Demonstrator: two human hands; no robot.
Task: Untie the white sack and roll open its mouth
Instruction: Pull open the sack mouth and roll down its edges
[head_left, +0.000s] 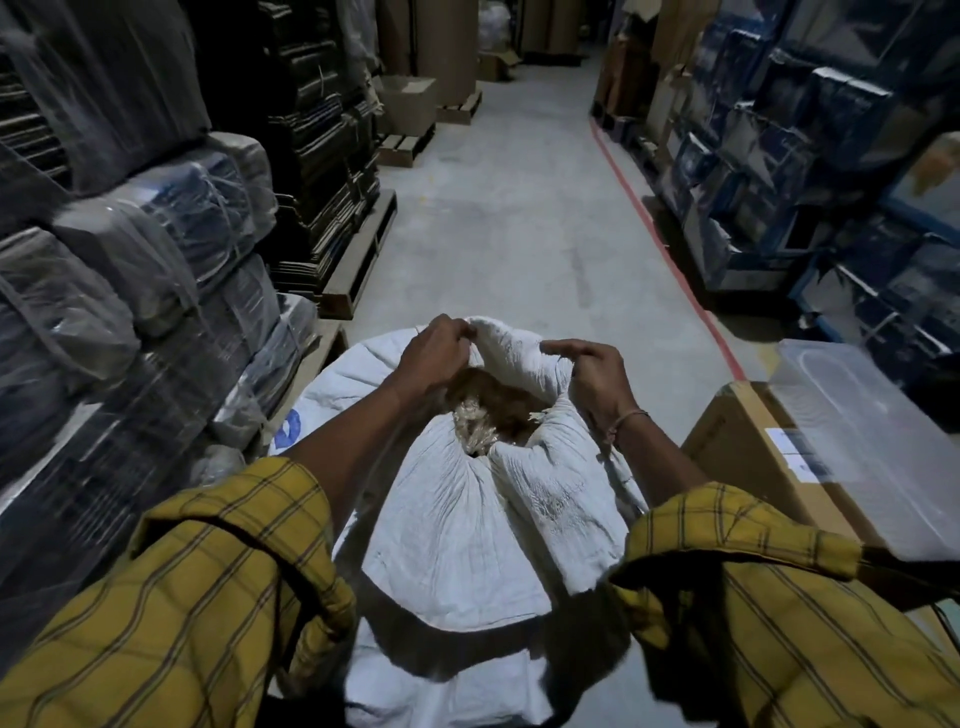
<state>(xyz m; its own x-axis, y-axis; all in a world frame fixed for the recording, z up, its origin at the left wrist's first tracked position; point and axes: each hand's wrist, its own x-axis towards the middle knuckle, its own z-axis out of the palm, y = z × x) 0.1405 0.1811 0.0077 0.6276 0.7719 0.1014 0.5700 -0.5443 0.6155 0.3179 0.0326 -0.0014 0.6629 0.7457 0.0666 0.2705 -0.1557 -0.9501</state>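
A person in yellow checked sleeves (197, 587) stands over a white sack (467, 525) upright on the floor (519, 208) of a warehouse aisle. The left hand (434, 353) pinches the far rim of the sack's mouth; the right hand (597, 382) grips the rim opposite, pulling it apart. Brown fibrous contents (493, 410) show inside. A cardboard box (748, 457) sits just right.

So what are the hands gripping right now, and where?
Both grip the white woven sack at its mouth rim: left hand the far-left edge, right hand the right edge.
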